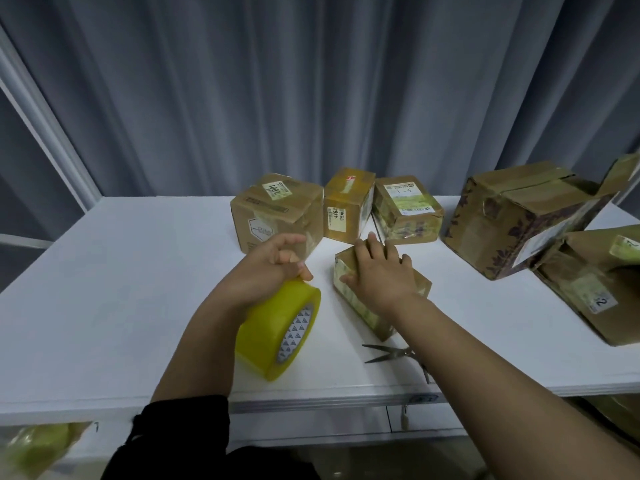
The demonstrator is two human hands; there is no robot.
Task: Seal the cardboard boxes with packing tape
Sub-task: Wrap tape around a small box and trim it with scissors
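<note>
Small box [350, 296] in middle of tabletop [138, 271], toward near edge. Probably light, thin-walled, slides easily. Right hand [379, 273] fingers spread flat on its top. Left hand [273, 268] fingers clamped on tape roll [270, 329]; stiff, grip by rim.

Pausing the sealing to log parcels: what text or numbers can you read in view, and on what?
"1001" (first digit unsure), turned, on the sticker of the back left box.
"440", sideways, on the label of the narrow box.
"2" on the label of the front right box.
"1" on the white panel below the table edge.
Shipping label on the barcode box and the core print of the tape roll: too small to read.
</note>
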